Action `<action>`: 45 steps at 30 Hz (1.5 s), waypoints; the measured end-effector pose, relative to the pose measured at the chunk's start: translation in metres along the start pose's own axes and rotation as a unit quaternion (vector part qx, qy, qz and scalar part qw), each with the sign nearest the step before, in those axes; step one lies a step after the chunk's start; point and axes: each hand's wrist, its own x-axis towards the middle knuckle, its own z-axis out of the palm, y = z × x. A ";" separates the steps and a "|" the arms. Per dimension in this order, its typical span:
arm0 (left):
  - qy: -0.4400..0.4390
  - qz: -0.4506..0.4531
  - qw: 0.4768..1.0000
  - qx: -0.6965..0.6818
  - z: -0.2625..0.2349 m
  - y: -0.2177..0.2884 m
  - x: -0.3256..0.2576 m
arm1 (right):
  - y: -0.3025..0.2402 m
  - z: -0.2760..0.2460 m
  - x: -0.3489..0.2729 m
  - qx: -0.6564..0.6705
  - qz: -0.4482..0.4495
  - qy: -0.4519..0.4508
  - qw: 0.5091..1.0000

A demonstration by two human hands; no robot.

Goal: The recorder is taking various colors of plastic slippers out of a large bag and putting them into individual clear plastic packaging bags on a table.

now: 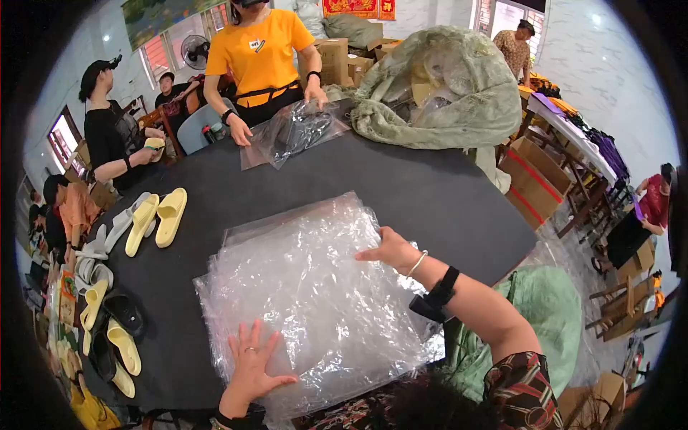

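Note:
A stack of clear plastic bags lies in front of me on the dark table, its sheets slightly fanned at the edges. My left hand rests flat on the stack's near left part, fingers spread, with a ring on one finger. At the stack's right side is my right hand, thumb stretched out over the plastic and apart from the index finger. Its other fingers are partly hidden. I see nothing gripped in either hand.
Yellow slippers, with grey and black ones, line the table's left side. Across the table, a person in orange handles a clear bag with something dark inside. A large woven sack stands far right; a green sack sits near right.

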 end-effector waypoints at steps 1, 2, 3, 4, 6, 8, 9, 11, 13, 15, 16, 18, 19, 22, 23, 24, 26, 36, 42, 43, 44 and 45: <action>0.005 -0.004 1.000 0.005 0.002 -0.001 0.000 | -0.019 0.003 -0.014 -0.013 -0.034 -0.017 0.999; 0.009 -0.006 1.000 0.011 0.003 -0.002 0.000 | -0.028 0.004 -0.020 -0.024 -0.069 -0.034 0.997; 0.008 -0.004 1.000 0.011 0.004 -0.001 0.000 | -0.029 0.003 -0.021 -0.024 -0.068 -0.032 0.997; 0.012 -0.006 1.000 0.007 0.006 -0.001 0.001 | -0.029 0.002 -0.020 0.023 -0.048 -0.062 0.997; 0.012 -0.004 1.000 0.005 0.004 0.001 -0.001 | -0.027 0.001 -0.019 0.074 -0.025 -0.089 0.993; 0.016 -0.005 1.000 0.001 0.000 0.003 0.000 | -0.022 0.002 -0.019 0.008 -0.037 -0.080 0.996; 0.014 -0.002 1.000 0.001 -0.003 0.006 0.000 | -0.020 0.007 -0.024 0.010 -0.035 -0.078 0.996; 0.004 -0.025 0.998 0.061 -0.016 0.013 -0.003 | -0.021 0.021 -0.039 0.166 -0.131 -0.134 0.968; 0.004 -0.015 0.999 0.049 -0.033 0.012 -0.019 | -0.053 0.032 -0.091 0.181 -0.118 -0.174 0.961; 0.003 0.008 0.999 0.039 -0.054 0.005 -0.033 | -0.063 0.038 -0.144 0.280 -0.148 -0.207 0.926; 0.022 0.042 0.999 -0.027 -0.063 -0.003 -0.043 | -0.068 0.033 -0.164 0.258 -0.161 -0.211 0.929; 0.071 0.076 0.986 -0.131 -0.088 0.010 -0.057 | -0.061 0.023 -0.187 0.275 -0.161 -0.196 0.928; 0.071 0.075 0.986 -0.130 -0.094 0.014 -0.060 | -0.055 0.015 -0.187 0.276 -0.160 -0.197 0.927; 0.073 0.091 0.975 -0.187 -0.104 0.018 -0.062 | -0.021 -0.011 -0.164 0.169 -0.017 -0.111 0.979; 0.076 0.088 0.976 -0.187 -0.102 0.020 -0.054 | -0.002 -0.020 -0.150 0.137 -0.019 -0.104 0.985; 0.043 0.081 0.982 -0.167 -0.098 0.026 -0.045 | 0.033 -0.028 -0.134 -0.074 -0.100 0.005 0.992; 0.023 0.075 0.989 -0.121 -0.088 0.035 -0.030 | 0.071 -0.036 -0.119 -0.281 -0.183 0.103 0.936; 0.052 -0.024 0.990 -0.128 -0.044 0.017 -0.025 | 0.055 -0.042 -0.092 0.067 -0.041 -0.040 0.996; 0.010 -0.053 0.993 -0.104 -0.034 0.012 -0.042 | 0.053 -0.027 -0.062 -0.295 -0.138 0.080 0.942; 0.017 -0.054 0.994 -0.098 -0.030 0.012 -0.044 | 0.052 -0.026 -0.061 -0.261 -0.134 0.040 0.955; 0.013 -0.047 0.994 -0.100 -0.026 0.010 -0.047 | 0.056 -0.023 -0.055 -0.251 -0.102 0.017 0.962; 0.004 -0.061 0.994 -0.092 -0.022 0.005 -0.050 | 0.056 -0.020 -0.057 -0.252 -0.093 0.025 0.963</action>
